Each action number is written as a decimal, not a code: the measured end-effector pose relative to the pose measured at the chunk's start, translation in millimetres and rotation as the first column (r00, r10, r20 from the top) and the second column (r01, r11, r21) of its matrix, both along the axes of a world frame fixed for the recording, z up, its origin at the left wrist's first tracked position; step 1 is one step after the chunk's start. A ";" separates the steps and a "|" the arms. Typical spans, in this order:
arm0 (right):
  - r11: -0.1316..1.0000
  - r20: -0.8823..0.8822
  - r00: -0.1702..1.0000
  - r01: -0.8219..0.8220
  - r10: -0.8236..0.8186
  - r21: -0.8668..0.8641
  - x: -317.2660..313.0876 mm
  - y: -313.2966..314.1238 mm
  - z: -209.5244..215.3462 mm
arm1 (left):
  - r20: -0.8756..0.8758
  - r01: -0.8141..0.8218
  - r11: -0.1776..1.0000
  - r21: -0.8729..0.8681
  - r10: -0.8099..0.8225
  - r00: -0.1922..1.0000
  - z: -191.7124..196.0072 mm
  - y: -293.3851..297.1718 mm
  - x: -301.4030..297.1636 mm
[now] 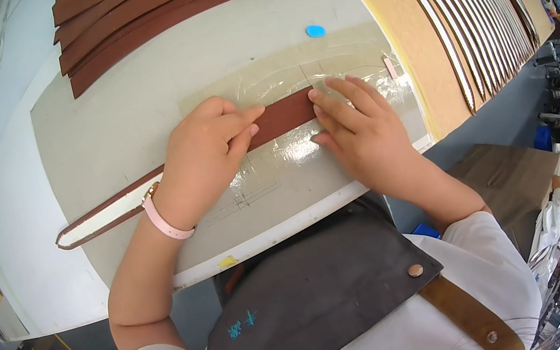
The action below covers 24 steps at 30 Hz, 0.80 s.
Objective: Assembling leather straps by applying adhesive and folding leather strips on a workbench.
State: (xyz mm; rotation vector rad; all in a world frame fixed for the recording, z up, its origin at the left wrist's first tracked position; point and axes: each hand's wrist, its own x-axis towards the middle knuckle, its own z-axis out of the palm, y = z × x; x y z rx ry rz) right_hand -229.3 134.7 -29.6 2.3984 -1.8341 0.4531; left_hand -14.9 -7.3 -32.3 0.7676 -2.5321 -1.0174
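A brown leather strap (pixel 284 116) lies slantwise on the grey work mat (pixel 87 145), over a patch of clear shiny tape. At its left the strap shows a white inner strip (pixel 111 214) framed by brown edges and ending in a rounded tip. My left hand (pixel 205 154) is closed over the strap's middle, index finger and thumb close together on the leather. A pink watch band circles that wrist. My right hand (pixel 365 126) rests at the strap's squared right end, index fingertip on its corner, fingers stretched out and apart. My left palm hides part of the strap.
Brown leather strips (pixel 183 5) are stacked at the far side. Several narrow white-and-brown strips (pixel 464 7) lie in a row on a tan board (pixel 420 75) at right. A blue oval piece (pixel 315 31) sits on the mat. The table's near edge runs before my dark apron (pixel 318 303).
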 end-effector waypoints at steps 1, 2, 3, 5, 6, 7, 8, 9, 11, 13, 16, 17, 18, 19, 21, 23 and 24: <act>1.000 -0.001 1.000 0.000 0.000 -0.005 2.1 -1.0 -1.5 | 0.029 -0.001 1.000 -0.003 0.001 1.000 0.9 0.2 0.1; 1.000 0.037 0.999 -0.010 0.010 -0.010 5.2 -2.7 -4.0 | 0.028 -0.001 1.000 -0.008 0.001 1.000 1.2 -0.2 -0.1; 1.000 0.074 0.997 -0.018 0.019 -0.013 9.0 -2.9 -5.5 | 0.018 -0.005 1.000 0.009 0.005 1.000 1.3 0.7 -0.2; 1.000 0.088 0.996 -0.021 0.022 -0.002 20.9 -5.9 -8.2 | 0.006 -0.008 1.000 0.024 0.008 1.000 0.8 1.2 -0.4; 1.000 0.105 0.994 -0.028 0.026 0.011 26.8 -7.6 -9.7 | 0.000 -0.008 1.000 0.028 0.008 1.000 0.5 1.1 -0.4; 1.000 0.104 0.994 -0.027 0.026 0.009 32.0 -8.5 -11.7 | -0.006 -0.008 0.999 0.032 0.008 1.000 -0.1 0.8 -0.5; 1.000 0.099 0.995 -0.020 0.018 0.020 36.8 -9.0 -13.8 | -0.007 -0.007 0.999 0.031 0.008 1.000 -1.4 0.6 -0.7; 0.999 0.094 0.996 -0.012 0.010 0.030 40.6 -9.5 -15.6 | -0.018 -0.008 1.000 0.030 0.009 1.000 -2.9 -0.1 -0.3; 0.999 0.088 0.996 -0.016 0.011 0.052 44.6 -9.3 -18.3 | -0.029 -0.007 1.000 0.026 0.008 1.000 -3.8 -0.7 0.0; 0.998 0.140 0.990 0.020 -0.028 0.061 46.9 -8.2 -21.7 | -0.025 -0.028 0.999 0.022 0.028 0.999 -3.3 0.9 -1.3; 0.997 0.150 0.987 0.043 -0.053 0.069 48.7 -6.8 -22.2 | -0.019 -0.036 0.998 -0.047 0.035 0.999 -4.8 2.2 -2.0; 0.997 0.149 0.987 0.044 -0.053 0.064 46.4 -5.7 -21.8 | -0.021 -0.035 0.998 -0.051 0.034 0.999 -5.2 3.1 -2.2; 0.996 0.127 0.990 0.048 -0.058 0.081 41.7 -4.7 -21.8 | -0.029 -0.053 0.998 -0.038 0.052 0.998 -5.8 3.2 -2.0; 0.994 0.106 0.992 0.052 -0.062 0.097 38.9 -4.2 -21.5 | -0.037 -0.070 0.997 -0.025 0.069 0.997 -5.6 2.9 -1.8; 0.991 0.035 0.994 0.104 -0.107 0.080 39.3 -0.7 -20.5 | -0.039 -0.071 0.997 -0.008 0.071 0.997 -4.5 2.7 -1.9; 0.986 -0.036 0.987 0.157 -0.155 0.061 43.8 2.0 -20.7 | -0.042 -0.071 0.997 0.012 0.071 0.997 -4.5 3.5 -2.9; 0.980 0.019 0.984 0.176 -0.179 0.087 50.5 0.9 -21.8 | -0.043 -0.072 0.997 -0.016 0.072 0.996 -4.8 4.1 -4.3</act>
